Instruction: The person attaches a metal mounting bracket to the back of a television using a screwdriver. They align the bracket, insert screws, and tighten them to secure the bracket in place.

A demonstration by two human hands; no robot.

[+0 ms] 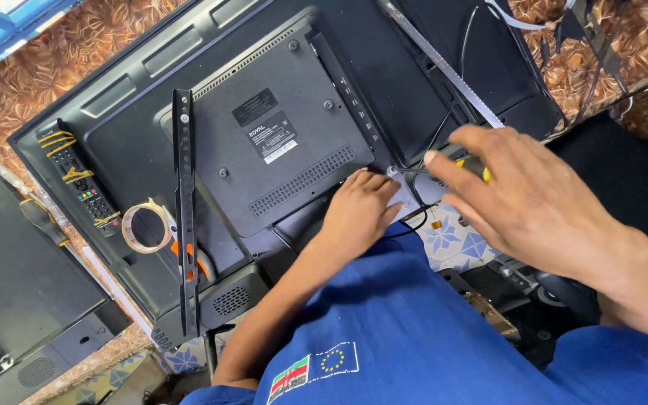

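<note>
counter: covered in a brown leaf-patterned cloth [106, 34] | window: blue-painted frame [9, 22] at upper left, daylight coming through | floor: pale tiles with blue star-shaped motifs [448, 240] below the counter edge | light: bright, even, soft shadows

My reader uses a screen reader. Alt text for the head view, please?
A right hand holds a yellow-handled screwdriver to the back of a face-down black television, the left hand resting beside its tip. A remote and tape roll lie nearby.
</note>
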